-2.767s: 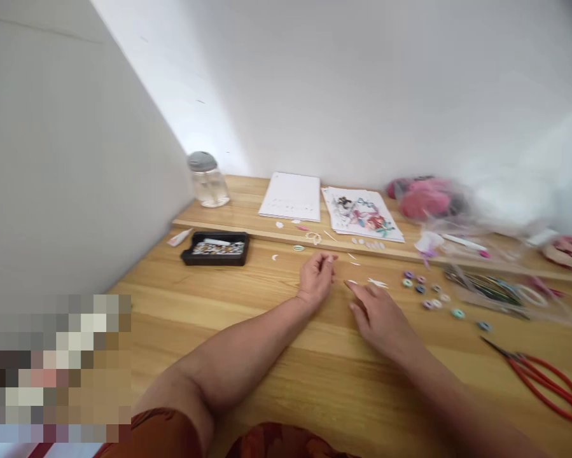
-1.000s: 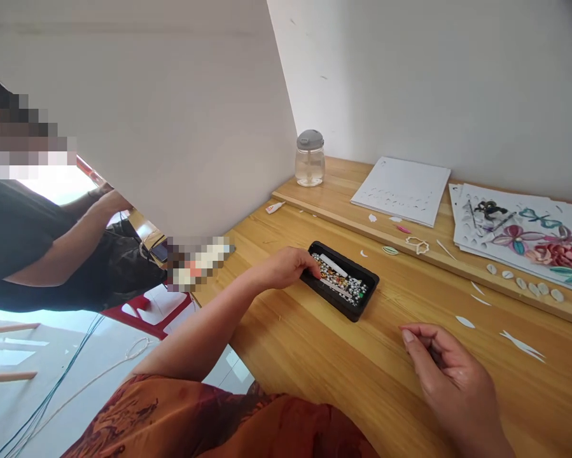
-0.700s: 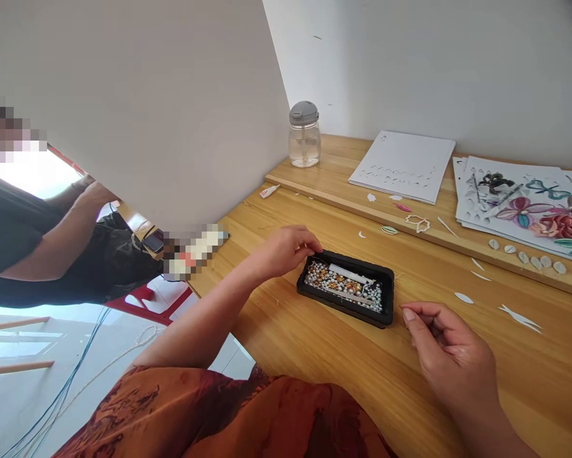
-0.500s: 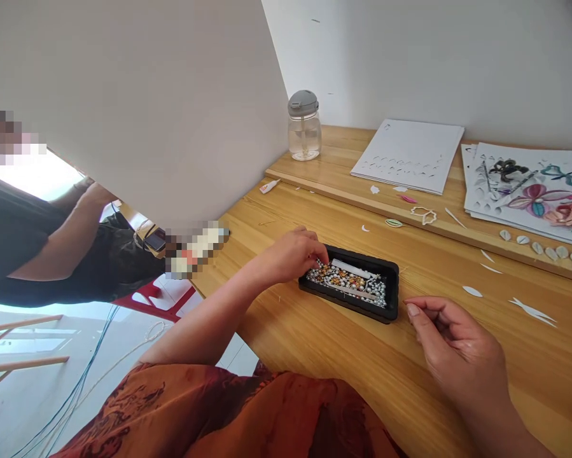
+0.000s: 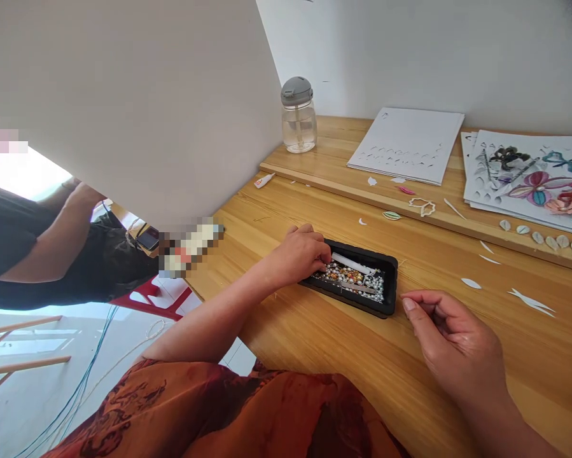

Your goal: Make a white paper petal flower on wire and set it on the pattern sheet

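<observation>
A black oblong tray stands on the table, with silvery and gold-coloured beads heaped inside. A white rod-like piece and a thin flat strip lie among the beads. My left hand reaches over the tray's left end, its fingers curled down into the beads. The fingertips are partly hidden, so whatever they pinch is out of sight. Just beyond the tray's right end, my right hand is held with thumb and forefinger pressed together. Anything between those tips is too small to make out.
White paper cut-outs and small leaf-shaped pieces are scattered to the right. Along the back are a water bottle, white sheets and a flower picture. A glue tube lies far left. Another person's arm shows beyond the partition.
My left hand has dipped a little further right and down into the beads, covering more of them. My right hand keeps its pinch. The whole view has shifted slightly.
</observation>
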A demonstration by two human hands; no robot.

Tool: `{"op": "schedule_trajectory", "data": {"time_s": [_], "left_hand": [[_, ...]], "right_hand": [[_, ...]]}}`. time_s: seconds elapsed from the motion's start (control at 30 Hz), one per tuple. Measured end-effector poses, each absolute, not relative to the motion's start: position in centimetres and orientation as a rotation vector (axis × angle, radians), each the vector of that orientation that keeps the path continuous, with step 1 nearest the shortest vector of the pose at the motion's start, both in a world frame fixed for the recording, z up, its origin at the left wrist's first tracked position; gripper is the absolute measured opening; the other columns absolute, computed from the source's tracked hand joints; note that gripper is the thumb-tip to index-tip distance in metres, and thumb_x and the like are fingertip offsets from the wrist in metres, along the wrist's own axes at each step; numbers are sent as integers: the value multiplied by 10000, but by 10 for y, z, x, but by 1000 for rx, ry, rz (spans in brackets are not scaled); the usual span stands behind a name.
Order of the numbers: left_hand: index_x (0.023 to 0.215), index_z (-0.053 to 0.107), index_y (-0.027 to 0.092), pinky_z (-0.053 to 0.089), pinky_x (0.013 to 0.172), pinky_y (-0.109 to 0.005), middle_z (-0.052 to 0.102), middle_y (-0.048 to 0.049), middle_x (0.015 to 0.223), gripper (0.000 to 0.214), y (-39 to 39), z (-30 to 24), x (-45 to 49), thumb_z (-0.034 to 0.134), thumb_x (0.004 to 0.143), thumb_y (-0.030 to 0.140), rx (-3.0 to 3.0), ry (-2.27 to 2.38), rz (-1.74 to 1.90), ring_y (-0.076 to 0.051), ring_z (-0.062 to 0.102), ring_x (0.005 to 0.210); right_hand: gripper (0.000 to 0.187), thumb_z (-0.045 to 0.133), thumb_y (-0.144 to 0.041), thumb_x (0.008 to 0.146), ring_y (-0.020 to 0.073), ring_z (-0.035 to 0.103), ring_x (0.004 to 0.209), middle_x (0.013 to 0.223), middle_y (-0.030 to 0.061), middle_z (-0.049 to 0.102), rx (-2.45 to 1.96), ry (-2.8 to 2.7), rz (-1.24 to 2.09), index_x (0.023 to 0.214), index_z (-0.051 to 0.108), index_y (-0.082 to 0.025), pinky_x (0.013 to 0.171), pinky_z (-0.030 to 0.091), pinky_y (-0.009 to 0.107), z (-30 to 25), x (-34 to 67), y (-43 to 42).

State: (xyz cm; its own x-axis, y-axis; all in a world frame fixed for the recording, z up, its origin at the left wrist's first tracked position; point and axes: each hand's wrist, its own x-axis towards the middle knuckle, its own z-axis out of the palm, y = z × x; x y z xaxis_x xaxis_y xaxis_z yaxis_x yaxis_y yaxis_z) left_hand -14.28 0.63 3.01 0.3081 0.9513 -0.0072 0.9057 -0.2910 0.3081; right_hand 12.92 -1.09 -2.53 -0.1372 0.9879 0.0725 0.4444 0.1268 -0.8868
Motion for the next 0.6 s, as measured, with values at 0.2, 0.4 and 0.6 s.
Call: {"op": "schedule_trajectory", "data": {"time_s": [0.2,0.4,0.6], "left_hand": [[813,735,211,366,847,-311,713,-19,840,103,7,28,-149,647,838,259,2270,1620,449,-186,560,890],[835,740,202,416,819,-259,733,1,816,105,7,30,-153,636,833,210,2131,1507,636,-136,609,810],[845,708,168,446,748,-229,722,-14,804,129,5,32,-154,606,838,247,1896,1429,685,-126,631,783]], "right_hand": [[243,614,-443,842,136,559,618,757,19,658,-1417,-1691,948,920,665,-219,561,433,237,-24,129,-11],[210,617,-432,849,127,574,646,775,5,667,-1398,-1692,968,918,660,-238,572,436,219,-25,129,-11],[225,617,-449,843,129,576,654,814,12,677,-1413,-1695,949,914,667,-242,552,433,218,-27,129,-10]]}}
